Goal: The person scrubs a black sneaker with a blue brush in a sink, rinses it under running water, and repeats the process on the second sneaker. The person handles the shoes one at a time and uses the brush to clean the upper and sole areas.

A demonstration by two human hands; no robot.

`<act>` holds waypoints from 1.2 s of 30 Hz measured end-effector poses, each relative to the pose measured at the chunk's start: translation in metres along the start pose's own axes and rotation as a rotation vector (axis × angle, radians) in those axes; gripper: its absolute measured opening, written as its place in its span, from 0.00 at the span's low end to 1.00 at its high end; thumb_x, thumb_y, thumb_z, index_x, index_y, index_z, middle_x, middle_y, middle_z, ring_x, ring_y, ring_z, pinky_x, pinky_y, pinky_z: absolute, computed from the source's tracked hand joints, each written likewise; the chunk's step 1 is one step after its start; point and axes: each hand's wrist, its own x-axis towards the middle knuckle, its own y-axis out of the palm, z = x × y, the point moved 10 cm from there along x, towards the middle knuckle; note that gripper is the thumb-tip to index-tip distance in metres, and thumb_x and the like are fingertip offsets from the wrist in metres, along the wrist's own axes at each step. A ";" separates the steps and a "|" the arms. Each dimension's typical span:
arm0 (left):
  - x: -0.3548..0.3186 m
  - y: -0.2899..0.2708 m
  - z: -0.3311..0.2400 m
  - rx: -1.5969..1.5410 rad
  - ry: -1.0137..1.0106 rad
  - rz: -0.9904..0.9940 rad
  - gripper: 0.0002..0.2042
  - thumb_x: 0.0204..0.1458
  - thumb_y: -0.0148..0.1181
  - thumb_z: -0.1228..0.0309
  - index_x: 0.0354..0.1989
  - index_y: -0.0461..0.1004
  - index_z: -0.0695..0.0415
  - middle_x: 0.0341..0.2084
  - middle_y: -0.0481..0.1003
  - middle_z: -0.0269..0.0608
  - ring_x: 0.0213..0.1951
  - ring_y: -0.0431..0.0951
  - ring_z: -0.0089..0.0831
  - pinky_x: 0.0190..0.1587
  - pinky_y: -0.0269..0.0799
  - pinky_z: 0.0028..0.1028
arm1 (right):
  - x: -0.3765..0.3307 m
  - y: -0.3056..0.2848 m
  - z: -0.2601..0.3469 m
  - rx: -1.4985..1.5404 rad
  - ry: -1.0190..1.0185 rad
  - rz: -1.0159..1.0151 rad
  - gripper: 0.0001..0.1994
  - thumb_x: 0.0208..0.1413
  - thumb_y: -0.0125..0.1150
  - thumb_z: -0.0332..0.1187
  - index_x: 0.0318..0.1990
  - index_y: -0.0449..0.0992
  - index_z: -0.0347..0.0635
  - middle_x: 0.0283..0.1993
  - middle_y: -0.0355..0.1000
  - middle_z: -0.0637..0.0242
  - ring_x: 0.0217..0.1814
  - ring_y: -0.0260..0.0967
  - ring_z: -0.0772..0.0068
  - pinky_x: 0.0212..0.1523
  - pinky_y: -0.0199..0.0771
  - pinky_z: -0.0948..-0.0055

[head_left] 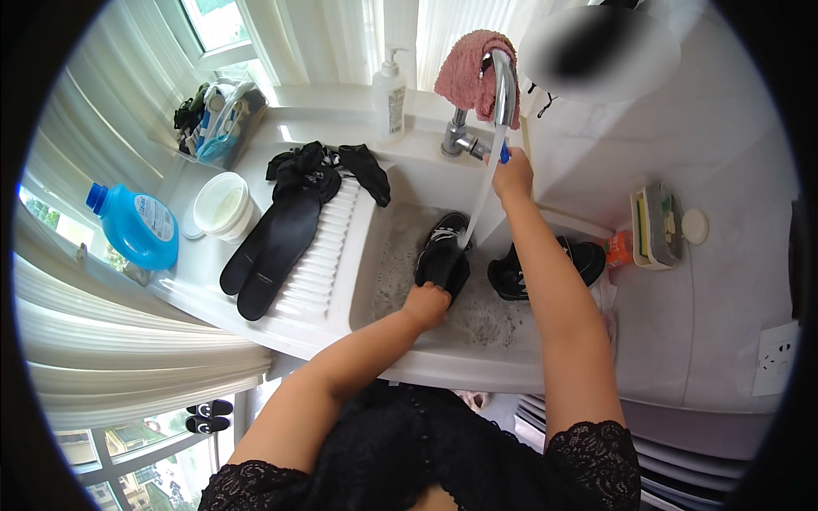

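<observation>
My left hand point(428, 304) is closed on the heel end of a black shoe point(441, 260) with white laces, its toe pointing away from me in the sink point(366, 255). Water runs from the chrome faucet point(504, 89) onto this shoe. Beside the faucet's valve, my right hand point(513, 177) is closed around something blue point(505, 153); most of it is hidden by the fingers. A second black shoe point(584, 253) lies at the sink's right side, partly behind my right forearm. Sudsy water surrounds the shoes.
Two black insoles point(273, 247) and black cloth point(304, 170) lie on the ridged washboard point(328, 272). Left of it stand a white tub point(223, 209) and a blue detergent bottle point(136, 226). A pump bottle point(390, 98) stands behind; a pink cloth point(467, 75) hangs over the faucet.
</observation>
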 end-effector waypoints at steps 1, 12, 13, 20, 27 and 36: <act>-0.001 -0.003 0.000 0.001 -0.001 0.003 0.16 0.40 0.67 0.60 0.36 0.77 0.55 0.37 0.77 0.38 0.46 0.75 0.36 0.43 0.72 0.40 | -0.010 0.001 -0.009 0.077 0.019 0.045 0.20 0.47 0.64 0.44 0.42 0.74 0.40 0.34 0.74 0.56 0.36 0.72 0.56 0.39 0.71 0.62; 0.003 -0.003 -0.010 -0.299 0.183 -0.036 0.12 0.40 0.66 0.66 0.34 0.77 0.57 0.34 0.77 0.45 0.42 0.77 0.43 0.45 0.73 0.40 | -0.273 -0.084 -0.078 0.196 0.042 0.538 0.23 0.51 0.58 0.29 0.57 0.69 0.40 0.36 0.72 0.57 0.37 0.71 0.67 0.38 0.71 0.68; 0.005 0.002 -0.008 -0.310 0.228 -0.032 0.12 0.41 0.65 0.67 0.34 0.77 0.58 0.34 0.77 0.46 0.41 0.77 0.44 0.45 0.73 0.39 | -0.279 -0.078 -0.082 0.095 -0.003 0.600 0.23 0.52 0.57 0.30 0.57 0.69 0.40 0.37 0.72 0.54 0.38 0.72 0.62 0.39 0.71 0.66; 0.002 0.011 -0.008 -0.323 0.260 0.049 0.09 0.48 0.59 0.69 0.35 0.78 0.58 0.33 0.78 0.49 0.39 0.78 0.46 0.43 0.74 0.39 | -0.232 0.061 -0.097 -0.517 -0.044 0.729 0.13 0.54 0.51 0.32 0.44 0.76 0.37 0.41 0.74 0.44 0.44 0.72 0.42 0.44 0.73 0.53; 0.003 0.002 -0.009 -0.330 0.196 0.075 0.09 0.50 0.57 0.70 0.38 0.78 0.53 0.33 0.78 0.47 0.38 0.78 0.46 0.42 0.73 0.41 | -0.196 0.115 -0.133 -0.687 0.085 0.622 0.15 0.56 0.45 0.32 0.43 0.78 0.34 0.46 0.73 0.45 0.50 0.72 0.46 0.49 0.73 0.54; 0.004 0.000 0.000 -0.439 0.152 0.101 0.08 0.51 0.58 0.67 0.35 0.79 0.54 0.32 0.78 0.48 0.38 0.78 0.47 0.40 0.75 0.41 | -0.195 0.102 -0.113 -0.680 0.011 0.702 0.17 0.53 0.51 0.32 0.51 0.72 0.40 0.37 0.74 0.43 0.43 0.73 0.41 0.45 0.73 0.50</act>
